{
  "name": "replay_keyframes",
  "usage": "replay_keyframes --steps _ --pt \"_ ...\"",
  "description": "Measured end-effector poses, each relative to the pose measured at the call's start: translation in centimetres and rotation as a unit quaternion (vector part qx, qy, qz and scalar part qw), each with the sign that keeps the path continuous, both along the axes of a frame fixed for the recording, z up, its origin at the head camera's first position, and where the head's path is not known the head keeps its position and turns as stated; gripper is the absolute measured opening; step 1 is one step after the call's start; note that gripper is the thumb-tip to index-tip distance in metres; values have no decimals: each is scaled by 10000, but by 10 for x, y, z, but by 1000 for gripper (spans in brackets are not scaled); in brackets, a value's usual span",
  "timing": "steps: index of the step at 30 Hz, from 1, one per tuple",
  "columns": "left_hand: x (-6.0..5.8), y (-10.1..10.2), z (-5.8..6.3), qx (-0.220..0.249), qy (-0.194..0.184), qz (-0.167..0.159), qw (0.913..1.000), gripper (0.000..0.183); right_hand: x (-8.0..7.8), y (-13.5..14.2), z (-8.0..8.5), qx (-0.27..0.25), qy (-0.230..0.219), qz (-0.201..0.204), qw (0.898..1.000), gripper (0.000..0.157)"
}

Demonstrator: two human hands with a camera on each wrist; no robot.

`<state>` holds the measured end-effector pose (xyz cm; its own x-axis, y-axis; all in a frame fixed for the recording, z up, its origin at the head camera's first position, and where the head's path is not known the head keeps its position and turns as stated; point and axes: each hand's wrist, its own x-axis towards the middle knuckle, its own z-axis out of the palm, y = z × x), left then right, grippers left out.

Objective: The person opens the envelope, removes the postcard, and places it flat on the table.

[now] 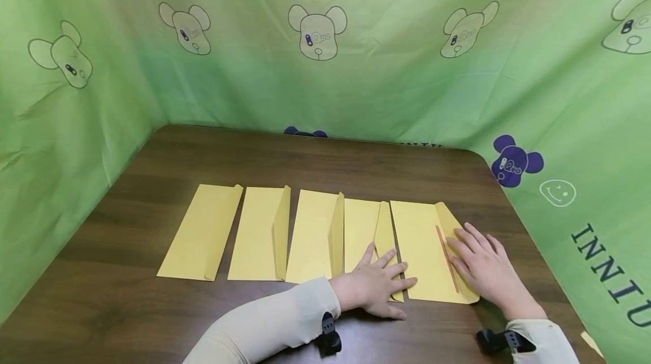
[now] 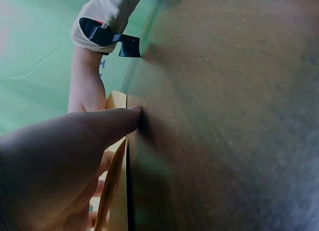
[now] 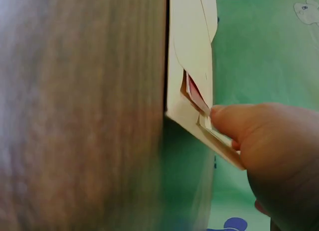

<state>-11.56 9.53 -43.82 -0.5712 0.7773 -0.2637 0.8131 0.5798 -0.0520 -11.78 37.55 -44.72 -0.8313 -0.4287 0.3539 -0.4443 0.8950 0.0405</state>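
Note:
Yellow paper envelopes lie in a row on the wooden table [image 1: 152,228]. My left hand [image 1: 375,285], fingers spread, rests over the lower part of the fourth envelope [image 1: 360,222], its fingertips reaching the left edge of the rightmost envelope [image 1: 417,251]. My right hand [image 1: 485,265] lies over that envelope's flap [image 1: 447,217]. A narrow reddish strip [image 1: 447,259] shows along the opening. In the right wrist view the thumb [image 3: 234,119] is at the opening, by the edge of a reddish paper [image 3: 196,94]; most of this paper is hidden inside.
Left of the hands lie the first envelope [image 1: 200,234], the second envelope [image 1: 256,234] and the third envelope [image 1: 315,234]. A green curtain [image 1: 315,92] printed with bear heads hangs around the table. A pale scrap [image 1: 591,344] shows at the lower right.

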Motion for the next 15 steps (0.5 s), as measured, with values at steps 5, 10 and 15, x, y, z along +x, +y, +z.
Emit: replay_keyframes --steps 5,10,15 --pt "0 0 -1 -16 7 -8 10000 73 1 4 -2 217 -251 -194 9993 43" --pt "-1 1 -1 -56 10 10 10000 73 0 4 -2 293 -391 -238 9985 42" --pt "-2 1 -1 -98 -24 51 9999 74 0 1 -1 285 -584 -280 9975 40"
